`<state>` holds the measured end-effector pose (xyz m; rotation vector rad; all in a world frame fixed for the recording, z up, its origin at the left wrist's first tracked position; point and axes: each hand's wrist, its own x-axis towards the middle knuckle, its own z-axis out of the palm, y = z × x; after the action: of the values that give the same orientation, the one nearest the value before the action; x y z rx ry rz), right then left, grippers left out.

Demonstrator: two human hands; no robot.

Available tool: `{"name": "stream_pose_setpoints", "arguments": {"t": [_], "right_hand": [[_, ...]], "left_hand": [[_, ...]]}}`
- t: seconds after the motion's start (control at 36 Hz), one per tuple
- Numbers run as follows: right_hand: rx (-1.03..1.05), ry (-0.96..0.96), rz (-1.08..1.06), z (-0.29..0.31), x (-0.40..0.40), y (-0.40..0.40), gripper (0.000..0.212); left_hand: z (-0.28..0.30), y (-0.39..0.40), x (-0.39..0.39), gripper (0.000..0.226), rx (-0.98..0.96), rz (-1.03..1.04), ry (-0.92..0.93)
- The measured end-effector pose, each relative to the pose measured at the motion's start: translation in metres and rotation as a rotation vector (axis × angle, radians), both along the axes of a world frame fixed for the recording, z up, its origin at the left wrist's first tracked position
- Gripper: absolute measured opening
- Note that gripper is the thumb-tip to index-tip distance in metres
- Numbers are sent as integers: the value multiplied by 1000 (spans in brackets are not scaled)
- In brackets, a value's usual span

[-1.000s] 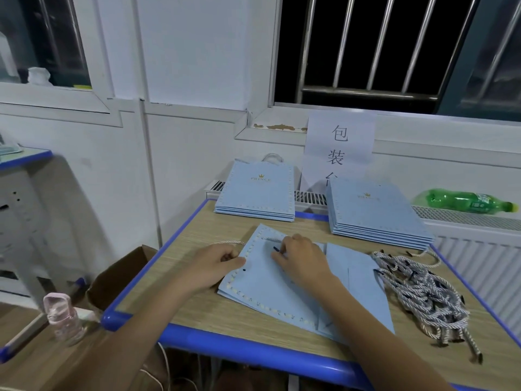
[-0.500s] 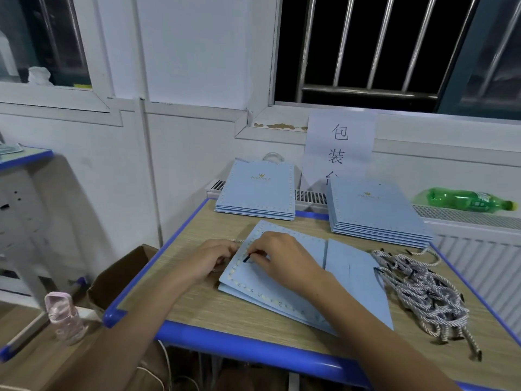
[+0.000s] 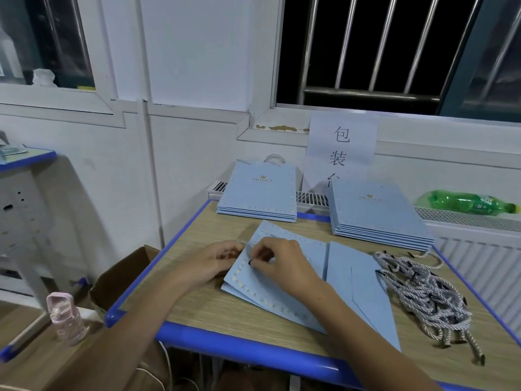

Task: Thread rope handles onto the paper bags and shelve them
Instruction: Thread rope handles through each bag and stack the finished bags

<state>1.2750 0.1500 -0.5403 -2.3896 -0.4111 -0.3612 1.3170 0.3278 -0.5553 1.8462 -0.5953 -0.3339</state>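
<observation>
I see the flat light-blue paper bag (image 3: 282,292) lying on the wooden, blue-edged surface (image 3: 225,309), right in front of me, its dotted top edge pointing left. My right hand (image 3: 282,261) rests on the bag and pinches the black tip (image 3: 250,261) of a rope handle (image 3: 242,242) between thumb and forefinger, the tip touching the bag near its top edge. My left hand (image 3: 217,259) sits at the bag's left edge with fingers curled around that edge, and a short grey loop of the rope shows just above them.

To the right of the bag lies a tangled pile of loose rope handles (image 3: 423,292), touching the surface. At the back stand 2 stacks of the same blue bags: the left stack (image 3: 258,193) and the right stack (image 3: 377,215), well apart from each other. A green plastic bottle (image 3: 468,203) lies on its side on the radiator ledge behind.
</observation>
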Motion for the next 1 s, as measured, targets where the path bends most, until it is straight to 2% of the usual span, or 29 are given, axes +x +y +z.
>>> {"name": "stream_pose_setpoints", "arguments": {"t": [0.14, 0.25, 0.33, 0.44, 0.56, 0.69, 1.0], "right_hand": [[150, 56, -18, -6, 3, 0, 11], [249, 68, 2, -15, 4, -1, 7], [289, 70, 33, -17, 4, -2, 10], [284, 53, 56, -18, 5, -2, 10], [287, 21, 55, -18, 3, -3, 24], [193, 12, 39, -21, 1, 1, 12], [113, -8, 30, -24, 3, 5, 6]], "left_hand": [[1, 0, -1, 24, 25, -13, -27], [3, -3, -3, 23, 166, -43, -70], [5, -3, -2, 22, 193, -36, -52], [7, -4, -5, 26, 190, -48, -41], [4, -6, -1, 24, 129, -13, 3], [1, -6, 5, 18, 79, 89, 105], [-1, -5, 5, 21, 203, 188, -42]]}}
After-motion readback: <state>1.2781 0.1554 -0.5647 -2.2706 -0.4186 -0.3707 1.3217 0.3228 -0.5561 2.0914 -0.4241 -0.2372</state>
